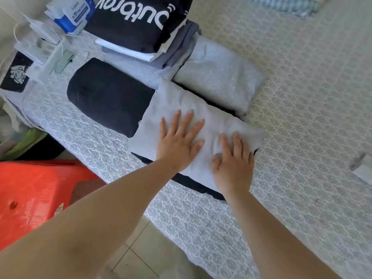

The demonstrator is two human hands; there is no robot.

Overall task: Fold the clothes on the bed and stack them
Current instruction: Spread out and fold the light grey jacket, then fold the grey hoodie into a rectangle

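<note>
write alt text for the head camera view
Both hands, left hand and right hand, press flat on a folded light grey garment lying on a dark garment on a patterned bed, beside other folded clothes.

Bright, soft daylight (edges warped)

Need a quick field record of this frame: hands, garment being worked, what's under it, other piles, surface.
left hand: flat, fingers spread, pressing the light grey folded garment
right hand: flat on the same garment, near its right end
light grey folded garment: lies on a dark garment
dark garment: edge shows beneath
navy folded garment: to the left, touching
stack: black printed shirt on top
second grey fold: behind
surface: patterned bedsheet
</note>
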